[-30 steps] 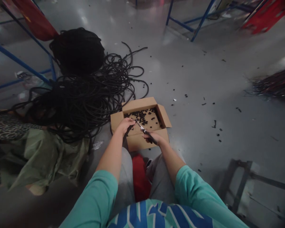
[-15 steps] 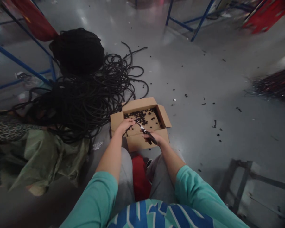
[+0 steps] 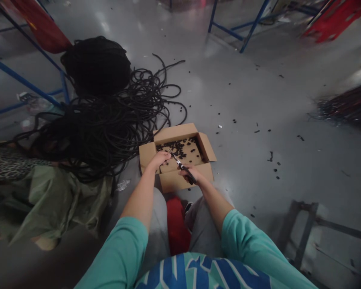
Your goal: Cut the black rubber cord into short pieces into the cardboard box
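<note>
My right hand (image 3: 192,172) grips black-handled scissors (image 3: 187,173) over the near side of an open cardboard box (image 3: 186,182). The blades point up and left, with their tips close to the fingers of my left hand (image 3: 159,159). That hand is pinched closed above the box's left part; whatever lies between its fingertips is too small to make out. Many short black pieces (image 3: 179,149) are scattered on the box floor, thickest toward the far left.
Left of the box lies a tangled heap of black cord (image 3: 108,128), with a big black bundle (image 3: 98,66) behind it. Green cloth (image 3: 51,196) is at the lower left. Black scraps (image 3: 271,156) dot the floor; a metal frame (image 3: 307,228) stands at right.
My right hand and the scissors have shifted slightly left, and the scissor handles look closer together. My left hand stays pinched in nearly the same place.
</note>
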Available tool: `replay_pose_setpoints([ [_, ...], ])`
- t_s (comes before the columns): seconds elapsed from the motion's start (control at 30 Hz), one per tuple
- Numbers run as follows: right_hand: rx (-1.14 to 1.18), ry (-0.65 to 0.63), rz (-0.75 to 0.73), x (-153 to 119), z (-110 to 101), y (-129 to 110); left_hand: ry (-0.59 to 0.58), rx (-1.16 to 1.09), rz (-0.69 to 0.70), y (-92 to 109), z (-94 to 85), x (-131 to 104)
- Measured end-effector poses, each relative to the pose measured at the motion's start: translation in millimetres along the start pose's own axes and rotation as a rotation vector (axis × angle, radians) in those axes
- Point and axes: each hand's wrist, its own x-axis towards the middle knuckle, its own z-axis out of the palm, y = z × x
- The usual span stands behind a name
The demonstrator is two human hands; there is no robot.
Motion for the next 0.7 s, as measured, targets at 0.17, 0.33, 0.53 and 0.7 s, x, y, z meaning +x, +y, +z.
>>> replay_pose_setpoints([
  [0.17, -0.035, 0.042, 0.014, 1.3, 1.3, -0.5, 0.019, 0.010, 0.074, -3.9, 0.6, 2.7],
  [0.33, -0.025, 0.045, -0.037, 0.2, 1.2, -1.7, 0.070, -0.083, 0.154, -4.5, 3.6, 3.3],
  [0.53, 0.057, 0.004, -0.073, -0.3, -1.6, -3.5, -0.006, -0.168, 0.208, -0.5, 10.8, 0.6],
  [0.7, 0.057, 0.031, -0.085, 1.5, -3.6, -3.1, -0.034, -0.158, 0.172, 4.1, 16.7, -3.2],
])
